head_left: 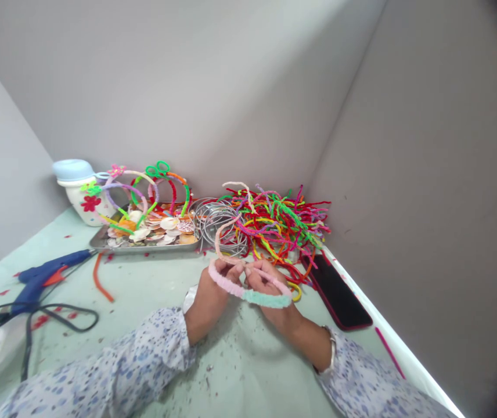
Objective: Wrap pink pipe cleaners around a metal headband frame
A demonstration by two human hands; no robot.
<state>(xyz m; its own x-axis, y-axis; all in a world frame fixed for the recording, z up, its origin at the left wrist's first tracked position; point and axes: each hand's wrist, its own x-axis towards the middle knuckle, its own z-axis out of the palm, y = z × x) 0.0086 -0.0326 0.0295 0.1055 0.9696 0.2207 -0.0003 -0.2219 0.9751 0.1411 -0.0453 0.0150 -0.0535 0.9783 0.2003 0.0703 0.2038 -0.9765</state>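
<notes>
Room leftward (glue gun [37, 281] beyond)

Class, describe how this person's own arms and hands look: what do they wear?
The left hand and right hand are both ungloved. The pale fabric left sleeve with blue spots and matching right sleeve have gathered cuffs at the wrists. A thin pale band shows at the right wrist; whether bracelet or cuff edge is unclear.

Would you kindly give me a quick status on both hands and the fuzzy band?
Left hand, right hand: both pinching the fuzzy band. Band: curved round, pink and mint. Nearby: pipe-cleaner pile beyond, phone to the right.
</notes>
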